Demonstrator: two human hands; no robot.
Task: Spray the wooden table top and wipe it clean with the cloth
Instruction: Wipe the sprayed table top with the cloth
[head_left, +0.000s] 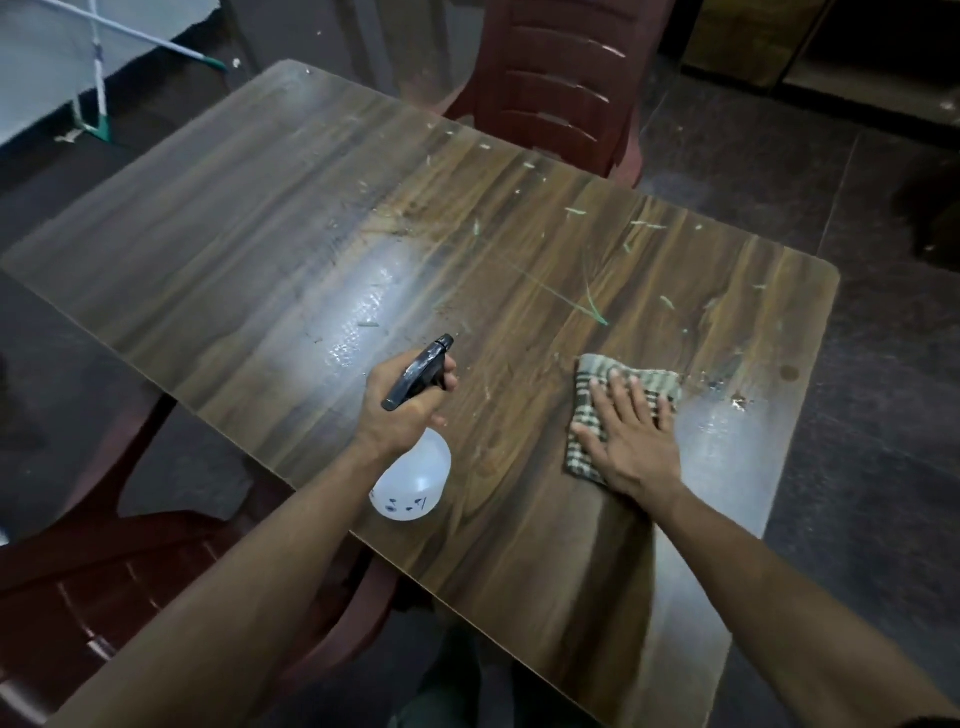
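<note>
The wooden table top (249, 228) fills the middle of the view, with wet droplets shining near its centre and small green and pale scraps scattered over its right half. My left hand (402, 402) grips the neck of a white spray bottle (413, 480) with a black trigger head, held above the near edge with the nozzle pointing toward the table's middle. My right hand (631, 439) presses flat, fingers straight, on a folded checked cloth (597, 376) lying on the table's near right part.
A dark red plastic chair (561, 78) stands at the far side of the table. Another red chair (104, 597) sits at the near left, partly under the table edge. A drying rack leg (98, 119) stands on the dark tiled floor at the far left.
</note>
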